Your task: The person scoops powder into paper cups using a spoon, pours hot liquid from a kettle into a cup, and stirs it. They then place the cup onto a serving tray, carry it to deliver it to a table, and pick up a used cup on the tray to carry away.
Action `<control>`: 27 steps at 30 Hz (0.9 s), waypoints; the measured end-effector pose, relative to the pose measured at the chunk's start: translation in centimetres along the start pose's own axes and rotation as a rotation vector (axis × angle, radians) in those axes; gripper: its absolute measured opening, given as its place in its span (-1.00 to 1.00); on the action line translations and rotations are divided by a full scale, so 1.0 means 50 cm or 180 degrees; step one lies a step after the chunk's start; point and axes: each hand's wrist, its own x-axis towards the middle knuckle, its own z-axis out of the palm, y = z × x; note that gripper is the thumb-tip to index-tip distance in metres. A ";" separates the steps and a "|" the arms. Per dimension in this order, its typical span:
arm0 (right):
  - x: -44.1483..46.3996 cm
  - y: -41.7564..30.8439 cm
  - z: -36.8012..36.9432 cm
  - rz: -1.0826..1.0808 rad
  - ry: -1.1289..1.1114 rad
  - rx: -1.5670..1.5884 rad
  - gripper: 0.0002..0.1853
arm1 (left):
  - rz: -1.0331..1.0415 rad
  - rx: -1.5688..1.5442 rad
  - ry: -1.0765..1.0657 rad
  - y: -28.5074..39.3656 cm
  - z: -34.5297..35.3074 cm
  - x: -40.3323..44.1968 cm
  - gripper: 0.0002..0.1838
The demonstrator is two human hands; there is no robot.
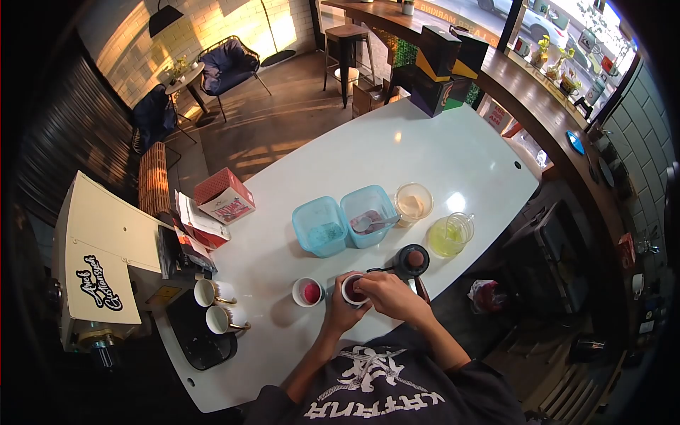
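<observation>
My left hand (342,312) is wrapped round a white cup (346,290) with dark red contents, near the front edge of the table. Over the cup's mouth, the fingers of my right hand (394,296) are pinched together and reach inside; whatever they hold is hidden. A second white cup (300,292) with red powder or liquid in it stands just left of my left hand. Beyond my hands sit two light-blue tubs (301,217), one with a spoon (382,222) in it. A black round device (412,261) with a brown top is close to my right hand.
A glass jug (460,237) of yellow-green liquid and a tub of beige powder (414,205) stand at right. On the left are two white mugs (221,320), a black tray (195,343), a red-and-white box (225,197) and a cream machine (99,248). Dark boxes (439,71) stand at the far end.
</observation>
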 end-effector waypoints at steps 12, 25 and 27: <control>0.005 -0.004 0.017 0.0088 0.0328 -0.0103 -0.71 | 0.0037 0.0180 0.0036 0.004 -0.003 0.000 -0.19; -0.001 -0.001 0.000 0.0088 0.0295 -0.0361 -0.70 | 0.0047 0.0190 0.0047 0.013 -0.002 0.000 -0.20; 0.000 -0.005 0.009 0.0115 0.0354 -0.0248 -0.71 | 0.0062 0.0192 0.0055 0.009 -0.003 -0.001 -0.20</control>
